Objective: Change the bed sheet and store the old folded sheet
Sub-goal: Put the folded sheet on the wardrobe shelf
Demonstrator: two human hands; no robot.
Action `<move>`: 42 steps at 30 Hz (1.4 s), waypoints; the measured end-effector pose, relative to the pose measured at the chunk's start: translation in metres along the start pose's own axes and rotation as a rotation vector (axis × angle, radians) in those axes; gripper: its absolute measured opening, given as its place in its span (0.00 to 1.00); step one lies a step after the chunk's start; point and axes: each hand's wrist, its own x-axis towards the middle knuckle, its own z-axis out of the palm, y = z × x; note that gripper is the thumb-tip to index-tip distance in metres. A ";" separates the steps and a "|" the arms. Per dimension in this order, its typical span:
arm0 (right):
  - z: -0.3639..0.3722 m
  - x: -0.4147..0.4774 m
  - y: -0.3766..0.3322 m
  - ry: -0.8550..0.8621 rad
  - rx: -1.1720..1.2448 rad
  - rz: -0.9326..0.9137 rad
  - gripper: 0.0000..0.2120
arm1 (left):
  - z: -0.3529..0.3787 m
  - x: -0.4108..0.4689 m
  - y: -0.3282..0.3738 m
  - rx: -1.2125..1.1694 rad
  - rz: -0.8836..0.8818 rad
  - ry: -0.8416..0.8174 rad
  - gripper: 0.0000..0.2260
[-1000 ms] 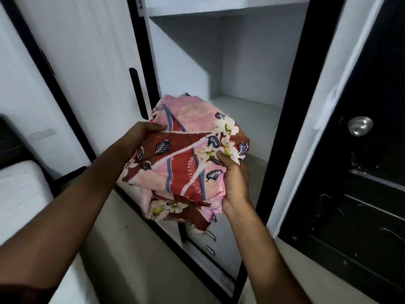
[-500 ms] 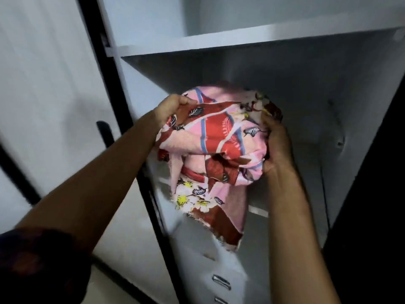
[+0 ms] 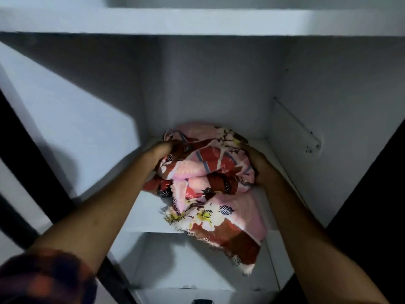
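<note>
head view. old folded sheet sits on the wardrobe shelf, toward the far end, bulk just short of the back wall. left hand on its left flank, grip: fingers curled into the top folds, pinching cloth. right hand on the right flank, grip wrapped round the bundle's side; fingertips hidden by fabric. loose flap hangs over the shelf's near edge.

step in hand, as i read it: seat the bundle, then let go. to do it well: push w/ both hands evenly so the folds don't slide apart, and tuck the flap up onto the shelf before release, else it could drag the stack out or catch a door.

edges/room: upper shelf well above the bundle, ample headroom. left side wall apart from the left hand, bare shelf btwn. right side wall near the right hand, w/ a slim rail fixed on it above wrist level. best to draw that hand straight back toward near, not up. checked sleeve near left, outside the cupboard.
</note>
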 end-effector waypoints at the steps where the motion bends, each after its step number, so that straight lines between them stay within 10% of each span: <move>1: -0.002 -0.003 0.004 0.072 -0.016 0.003 0.30 | -0.003 -0.005 -0.002 0.034 0.047 0.077 0.15; 3: 0.000 -0.030 0.004 0.281 -0.192 -0.156 0.40 | -0.010 -0.027 0.001 0.372 0.238 0.334 0.26; 5: -0.003 -0.064 0.012 0.443 -0.415 -0.337 0.29 | -0.009 -0.061 0.001 0.551 0.501 0.481 0.31; 10: -0.012 -0.140 0.054 0.465 -0.808 -0.422 0.05 | 0.021 -0.092 -0.020 0.922 1.056 0.120 0.37; 15: 0.001 -0.165 0.067 0.209 -1.001 -0.609 0.03 | 0.056 -0.090 -0.015 1.435 1.019 0.009 0.43; 21: 0.025 -0.159 0.076 -0.116 -1.238 -0.742 0.26 | 0.042 -0.085 0.007 1.198 1.125 -0.064 0.28; 27: 0.062 -0.094 0.043 -0.292 -1.192 -0.562 0.27 | 0.011 -0.075 0.074 1.009 1.047 0.014 0.24; 31: 0.085 -0.038 0.025 -0.114 -1.157 -0.699 0.37 | 0.006 -0.081 0.089 1.075 1.027 0.024 0.24; 42: -0.008 -0.127 0.036 -0.043 -1.332 -0.366 0.16 | 0.014 -0.100 -0.023 1.007 0.958 -0.162 0.29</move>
